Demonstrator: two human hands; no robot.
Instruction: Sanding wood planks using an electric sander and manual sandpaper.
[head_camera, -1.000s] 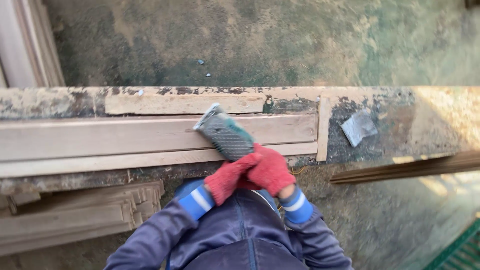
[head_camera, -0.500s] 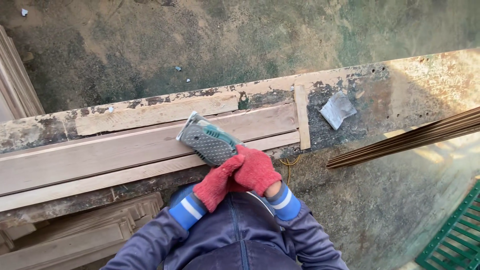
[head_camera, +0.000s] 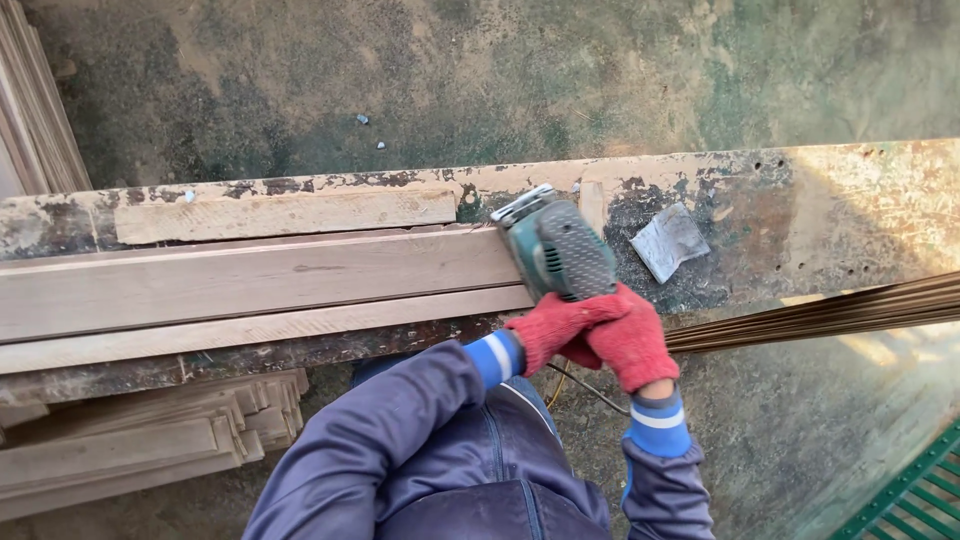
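Both hands are locked onto the rear of the green and grey power sander (head_camera: 556, 250), and that is a firm two-handed grip. Left hand (head_camera: 555, 325) in its red glove wraps the handle from the near side, fingers closed tight around it. Right hand (head_camera: 630, 338), red glove too, sits just beside the left and touching it, closed over the same handle end. Blue cuffs with a white stripe show at both wrists, dark blue jacket sleeves behind them.

Now the sander: it lies at the right-hand end of the wide wooden board (head_camera: 250, 280), its flat base down on the wood, nose pointing away from the person and tilted a little to the left. A narrower strip (head_camera: 260, 330) runs along the board's near edge, touching it, and a shorter plank (head_camera: 285, 213) lies along the far side. All three rest on the worn, paint-flaked bench (head_camera: 860, 210).

Just right of the sander, apart from it, a scrap of grey sandpaper (head_camera: 670, 240) lies flat on the bench. Below the bench on the left, a stack of cut boards (head_camera: 140, 435) on the floor. Long thin slats (head_camera: 830, 315) stretch off to the right, past the right hand. A thin cord (head_camera: 585, 388) trails beneath the hands.
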